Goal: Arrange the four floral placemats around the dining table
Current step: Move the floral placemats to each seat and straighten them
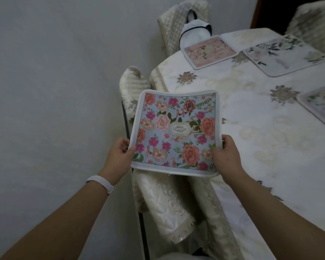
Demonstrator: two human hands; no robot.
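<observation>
Three placemats already lie on the surface (261,128): a pink one (209,51) at the far end, a pale leafy one (285,55) just beside it, and a third (321,106) cut off by the right edge of view. By my reading only the fourth is left to place. That blue floral placemat (176,130) is held in the air over the near left edge of the surface and a covered chair (165,207), left hand (118,158) and right hand (225,158) each with a closed grip on a near corner. It is white-bordered, thick with pink and coral blooms, slightly bowed
</observation>
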